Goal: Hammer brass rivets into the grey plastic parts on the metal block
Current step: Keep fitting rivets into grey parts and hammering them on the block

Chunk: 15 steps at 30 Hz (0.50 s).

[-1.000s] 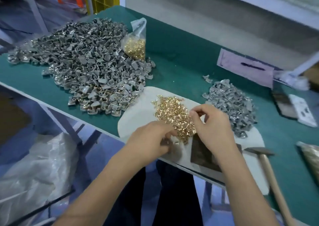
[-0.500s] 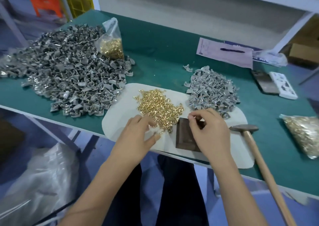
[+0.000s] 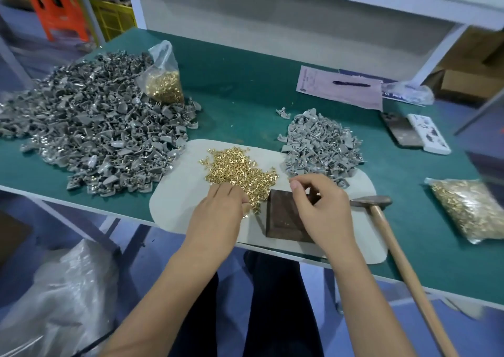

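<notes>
A person sits at a green workbench, seen from above. The left hand reaches palm down into the near edge of a loose heap of brass rivets on a pale mat, fingertips buried among them; whether it has pinched one cannot be seen. The right hand hovers over the far corner of the dark metal block, fingers curled, seemingly pinching a small grey plastic part, mostly hidden. The two hands sit apart, with the block's bare left side between them.

Risks, as a judgement: the tiny rivets could scatter or roll off the mat's near edge, which overhangs the bench. A part seated crooked on the block could let a rivet bend when struck. Fingers close to the block could get hit.

The hammer lies untouched just right of the right hand. A pile of grey plastic parts lies just beyond it.
</notes>
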### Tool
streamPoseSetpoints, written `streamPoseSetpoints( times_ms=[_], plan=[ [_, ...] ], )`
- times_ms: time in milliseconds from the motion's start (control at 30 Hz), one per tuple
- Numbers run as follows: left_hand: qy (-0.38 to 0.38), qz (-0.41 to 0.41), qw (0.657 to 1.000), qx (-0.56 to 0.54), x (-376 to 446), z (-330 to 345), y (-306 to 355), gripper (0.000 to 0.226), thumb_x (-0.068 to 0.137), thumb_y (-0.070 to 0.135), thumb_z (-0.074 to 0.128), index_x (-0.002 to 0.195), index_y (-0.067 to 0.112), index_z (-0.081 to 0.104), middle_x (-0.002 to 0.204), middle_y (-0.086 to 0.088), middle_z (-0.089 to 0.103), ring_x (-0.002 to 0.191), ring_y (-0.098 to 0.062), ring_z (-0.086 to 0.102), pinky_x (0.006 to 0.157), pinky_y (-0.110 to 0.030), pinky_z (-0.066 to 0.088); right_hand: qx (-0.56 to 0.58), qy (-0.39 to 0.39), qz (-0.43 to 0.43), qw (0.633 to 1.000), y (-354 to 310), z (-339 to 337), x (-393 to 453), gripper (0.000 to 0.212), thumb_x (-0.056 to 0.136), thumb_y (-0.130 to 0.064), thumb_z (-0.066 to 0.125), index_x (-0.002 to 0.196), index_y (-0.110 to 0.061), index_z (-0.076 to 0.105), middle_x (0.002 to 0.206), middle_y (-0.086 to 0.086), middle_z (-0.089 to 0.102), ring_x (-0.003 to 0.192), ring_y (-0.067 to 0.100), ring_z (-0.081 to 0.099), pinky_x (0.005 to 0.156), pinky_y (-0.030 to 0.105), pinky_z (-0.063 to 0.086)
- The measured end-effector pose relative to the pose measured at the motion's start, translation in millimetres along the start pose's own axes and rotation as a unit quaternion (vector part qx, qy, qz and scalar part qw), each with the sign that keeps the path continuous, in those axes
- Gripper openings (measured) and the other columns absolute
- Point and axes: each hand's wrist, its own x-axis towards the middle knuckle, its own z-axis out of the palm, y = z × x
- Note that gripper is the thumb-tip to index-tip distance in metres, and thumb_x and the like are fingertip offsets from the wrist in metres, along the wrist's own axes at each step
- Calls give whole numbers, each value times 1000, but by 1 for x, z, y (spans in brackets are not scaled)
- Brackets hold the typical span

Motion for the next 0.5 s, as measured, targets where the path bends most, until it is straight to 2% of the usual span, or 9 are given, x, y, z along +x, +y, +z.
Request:
streamPoseSetpoints(
  times_ms=[133, 267, 500],
  plan=[
    [-23, -25, 998, -58, -1, -10, -5, 2, 96, 27, 64, 95, 25, 64, 97, 8, 57, 95, -16, 52, 79, -38, 47, -23, 3, -9, 1000, 0, 1, 0, 8, 95, -25, 66, 95, -27, 74, 93, -19, 69, 93, 4, 63, 82, 35, 53],
    [-25, -27, 996, -82, -2, -13, -4, 5, 92, 22, 69, 88, 19, 69, 90, 7, 59, 88, -15, 55, 76, -36, 47, -96, -2, -36, 995, -2, 5, -1, 7, 94, -28, 66, 92, -29, 73, 91, -17, 66, 90, 4, 58, 77, 31, 50],
    [-31, -5, 997, -70, -5, -7, -5, 7, 96, 28, 64, 101, 23, 64, 99, 9, 56, 100, -14, 50, 82, -37, 46, -97, -2, -39, 994, 0, 6, -1, 7, 93, -27, 66, 91, -29, 73, 91, -16, 66, 89, 5, 57, 75, 34, 51]
  ],
)
